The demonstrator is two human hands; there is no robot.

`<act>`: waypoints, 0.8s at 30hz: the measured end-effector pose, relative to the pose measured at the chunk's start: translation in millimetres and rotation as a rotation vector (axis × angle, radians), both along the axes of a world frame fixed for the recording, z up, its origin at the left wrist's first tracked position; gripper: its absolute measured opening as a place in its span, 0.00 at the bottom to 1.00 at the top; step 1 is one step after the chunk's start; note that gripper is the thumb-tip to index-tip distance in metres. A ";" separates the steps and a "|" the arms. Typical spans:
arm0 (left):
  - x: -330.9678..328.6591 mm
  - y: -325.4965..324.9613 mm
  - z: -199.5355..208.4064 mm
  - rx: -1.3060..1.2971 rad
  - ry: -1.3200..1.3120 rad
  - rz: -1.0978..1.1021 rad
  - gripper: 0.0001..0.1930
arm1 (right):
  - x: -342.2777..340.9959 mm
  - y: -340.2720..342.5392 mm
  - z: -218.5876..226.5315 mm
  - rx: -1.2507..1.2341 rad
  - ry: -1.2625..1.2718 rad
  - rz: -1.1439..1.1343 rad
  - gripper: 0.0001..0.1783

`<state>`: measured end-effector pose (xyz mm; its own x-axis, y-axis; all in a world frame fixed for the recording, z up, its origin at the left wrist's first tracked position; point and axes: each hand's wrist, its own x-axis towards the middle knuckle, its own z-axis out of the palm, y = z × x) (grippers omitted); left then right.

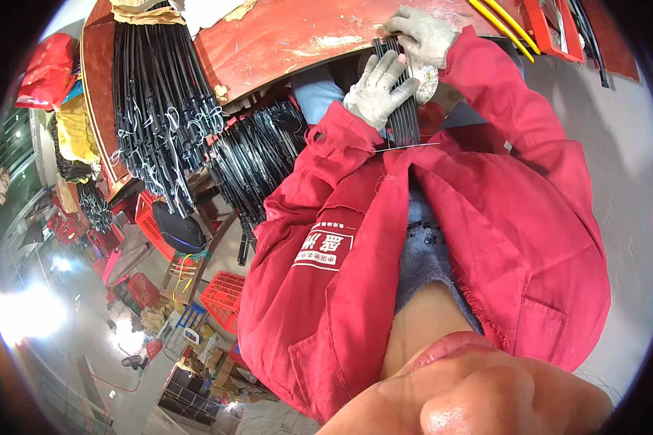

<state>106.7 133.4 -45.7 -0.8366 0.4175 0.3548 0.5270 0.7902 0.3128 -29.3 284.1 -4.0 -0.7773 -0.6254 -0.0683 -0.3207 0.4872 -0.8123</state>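
A bundle of thin black rods [405, 123] runs from the red table's edge toward my body. Across it lies my left hand [379, 90], in a pale, worn work glove, fingers spread and palm down on the rods. My right hand [426, 38], gloved likewise, is at the table edge beside the rods' far ends. Its fingers are bent but apart, and I see nothing gripped in them. A thin straight strip [408, 147] crosses the rods' near ends. Beside the bundle, a round shiny object [424, 83] shows partly under my right wrist.
On the red table [290, 43], a large bundle of black rods with pale cords [163, 109] hangs over the left edge. More dark rods [257, 156] are stacked beside it. Yellow tubes [502, 27] and a red bin [555, 32] are at right; red crates [223, 297] stand lower left.
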 end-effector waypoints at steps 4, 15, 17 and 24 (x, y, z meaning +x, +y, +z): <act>0.5 -6.6 -1.8 0.022 0.022 -0.013 0.16 | -2.4 12.9 -3.4 0.154 0.419 0.121 0.07; -19.6 -13.7 6.4 0.308 0.004 -0.092 0.15 | -20.8 12.9 -45.0 -0.058 0.918 0.108 0.09; -19.0 -27.5 24.7 0.591 -0.165 -0.011 0.14 | 9.8 20.8 8.1 -0.078 0.656 0.079 0.08; -53.4 -29.4 -1.0 1.668 -0.392 -0.052 0.15 | 74.4 14.6 26.2 -0.449 -0.694 0.074 0.11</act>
